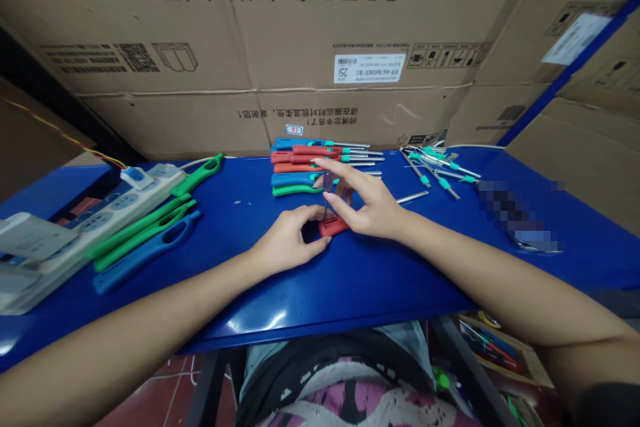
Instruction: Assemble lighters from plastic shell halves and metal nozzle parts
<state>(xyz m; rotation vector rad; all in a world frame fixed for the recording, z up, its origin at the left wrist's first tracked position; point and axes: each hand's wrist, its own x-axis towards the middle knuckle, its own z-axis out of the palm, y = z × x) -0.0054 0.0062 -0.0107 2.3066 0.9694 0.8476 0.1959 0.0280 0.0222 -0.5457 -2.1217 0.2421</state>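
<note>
On the blue table (280,280), my left hand (290,240) is closed around the end of a red lighter-like handle (336,227) that lies flat, its metal tube (414,198) pointing right. My right hand (367,203) pinches a small screwdriver (327,187) with a purplish grip, held upright, its tip down on the red handle near my left fingertips. Just behind my hands lies a stack of assembled red, blue and green lighters (300,167), tubes toward the right.
Green (145,230) and blue (150,253) handle shells lie by a white power strip (107,213) at left. Metal tubes with teal parts (440,167) are piled at back right, near a blurred dark object (515,213). A cardboard wall (280,33) stands behind.
</note>
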